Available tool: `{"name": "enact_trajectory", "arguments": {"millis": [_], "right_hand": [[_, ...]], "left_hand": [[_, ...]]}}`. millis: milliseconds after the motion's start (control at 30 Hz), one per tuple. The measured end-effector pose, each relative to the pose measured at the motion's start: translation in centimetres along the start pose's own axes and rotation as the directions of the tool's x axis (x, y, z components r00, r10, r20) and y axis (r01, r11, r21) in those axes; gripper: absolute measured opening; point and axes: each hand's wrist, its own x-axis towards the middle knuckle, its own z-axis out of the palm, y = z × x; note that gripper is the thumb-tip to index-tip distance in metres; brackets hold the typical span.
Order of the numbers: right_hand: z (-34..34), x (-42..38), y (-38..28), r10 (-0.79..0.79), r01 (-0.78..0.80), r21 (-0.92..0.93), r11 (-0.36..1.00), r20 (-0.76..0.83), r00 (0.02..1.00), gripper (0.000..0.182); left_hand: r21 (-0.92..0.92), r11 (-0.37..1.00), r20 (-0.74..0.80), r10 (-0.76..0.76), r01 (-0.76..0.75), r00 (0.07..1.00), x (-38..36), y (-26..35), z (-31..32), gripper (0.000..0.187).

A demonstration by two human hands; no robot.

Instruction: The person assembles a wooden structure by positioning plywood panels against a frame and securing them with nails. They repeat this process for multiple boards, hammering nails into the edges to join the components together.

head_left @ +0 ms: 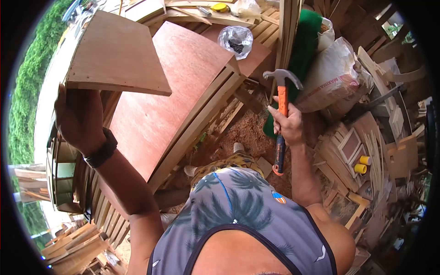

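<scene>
Right hand [288, 123] gripped hammer [282, 97], right of centre; likely head-heavy, best held low. Left hand [77, 120] was at wooden panel [114, 52], upper left; hold unclear.

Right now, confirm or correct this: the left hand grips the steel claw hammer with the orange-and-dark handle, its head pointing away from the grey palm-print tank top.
Wrong hand: the head view shows the right hand gripping the hammer, its head pointing away from the tank top; the left hand is at the flat brown wooden panel.
</scene>
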Motion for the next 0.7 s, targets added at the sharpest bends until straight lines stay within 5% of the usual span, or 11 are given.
{"name": "enact_trajectory", "arguments": {"millis": [100, 200, 267, 333, 467, 700], "right_hand": [[-1.7, 1.5, 2.3, 0.041, -0.043, -0.086, 0.995, -0.026, 0.999, 0.026], [-3.8, 5.8, 3.7, 0.064, -0.071, -0.295, 0.953, -0.036, 0.997, 0.016], [-5.0, 10.8, 5.6, -0.152, 0.108, -0.563, 0.819, -0.031, 0.988, 0.022], [-5.1, 15.7, 6.2, -0.305, 0.232, -0.565, 0.792, -0.037, 0.951, 0.028], [-4.8, 25.1, 5.8, -0.329, 0.204, -0.685, 0.699, -0.054, 0.943, 0.030], [-3.0, 38.0, 7.8, -0.317, 0.008, -0.855, 0.518, -0.184, 0.930, 0.029]], "left_hand": [[0.016, 0.997, -0.042, 0.080, -0.080, 0.996, 1.1, -3.4, 1.5, 0.041], [0.010, 0.999, 0.094, 0.032, -0.033, 0.995, 2.0, -4.9, 2.5, 0.044], [0.022, 1.000, 0.084, 0.012, -0.014, 0.996, 1.5, -5.1, 3.7, 0.046], [-0.009, 1.000, 0.069, 0.015, -0.014, 0.998, 0.5, -5.0, 4.9, 0.049], [0.052, 0.999, 0.165, 0.005, -0.014, 0.986, -2.3, -3.6, 6.1, 0.055], [0.209, 0.963, -0.113, 0.197, -0.171, 0.974, -9.7, 0.5, 6.7, 0.062]]}}
